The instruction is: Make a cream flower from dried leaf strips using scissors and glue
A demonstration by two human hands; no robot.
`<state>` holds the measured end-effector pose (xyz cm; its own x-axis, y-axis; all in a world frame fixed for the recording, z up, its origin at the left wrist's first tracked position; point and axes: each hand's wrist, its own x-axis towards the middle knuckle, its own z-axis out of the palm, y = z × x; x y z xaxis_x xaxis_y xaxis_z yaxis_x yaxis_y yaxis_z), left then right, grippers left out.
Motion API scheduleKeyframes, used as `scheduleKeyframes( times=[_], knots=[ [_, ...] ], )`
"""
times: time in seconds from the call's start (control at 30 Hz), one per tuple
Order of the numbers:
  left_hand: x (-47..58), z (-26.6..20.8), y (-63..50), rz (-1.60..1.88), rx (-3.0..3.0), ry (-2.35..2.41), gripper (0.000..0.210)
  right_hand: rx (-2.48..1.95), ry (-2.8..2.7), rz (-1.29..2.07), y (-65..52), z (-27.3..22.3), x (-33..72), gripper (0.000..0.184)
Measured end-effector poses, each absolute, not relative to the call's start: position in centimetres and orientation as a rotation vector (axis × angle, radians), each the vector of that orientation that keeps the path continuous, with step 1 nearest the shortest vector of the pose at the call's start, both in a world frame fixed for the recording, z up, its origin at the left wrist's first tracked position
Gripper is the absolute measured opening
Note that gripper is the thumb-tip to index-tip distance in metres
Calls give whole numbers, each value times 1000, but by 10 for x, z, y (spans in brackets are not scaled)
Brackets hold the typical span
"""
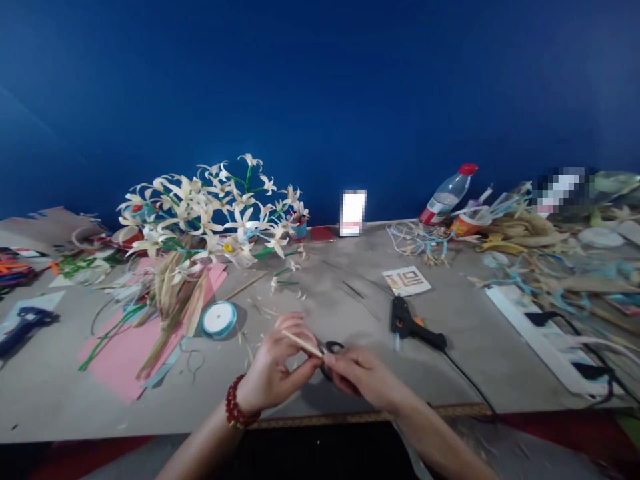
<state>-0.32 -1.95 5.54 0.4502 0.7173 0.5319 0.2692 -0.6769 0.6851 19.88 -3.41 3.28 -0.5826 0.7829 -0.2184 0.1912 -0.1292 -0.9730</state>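
Observation:
In front of me, both hands meet at a thin pale stick-like strip, which could be husk or wood. My right hand pinches its near end, fingers closed. The thumb of my left hand presses at that same end, its other fingers curled behind the strip; a dark red bead bracelet circles that wrist. Black scissors show partly behind my right fingers; whether they lie on the table or hang from the hand I cannot tell. A black glue gun rests right of my hands.
White artificial flowers stand at back left. Dried husks lie on pink paper beside a ribbon spool. A blue glue gun lies far left. At right are a power strip, a bottle and a patterned card.

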Motion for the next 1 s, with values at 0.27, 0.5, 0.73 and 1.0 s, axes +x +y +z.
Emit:
scheduleKeyframes(
  times=[0.27, 0.5, 0.73, 1.0],
  knots=[
    [-16, 34, -15, 1019, 1743, 967, 15, -1487, -1926, 896, -17, 6, 235, 66],
    [-5, 35, -19, 913, 1364, 933, 21, -1423, -1978, 388, 3, 5, 232, 31],
    [4, 39, -25, 822, 893, 773, 27, -701, -1869, 784, -19, 48, 202, 18],
    [2, 46, -30, 954, 1198, 866, 21, -908, -1900, 792, -17, 54, 194, 9]
  ],
)
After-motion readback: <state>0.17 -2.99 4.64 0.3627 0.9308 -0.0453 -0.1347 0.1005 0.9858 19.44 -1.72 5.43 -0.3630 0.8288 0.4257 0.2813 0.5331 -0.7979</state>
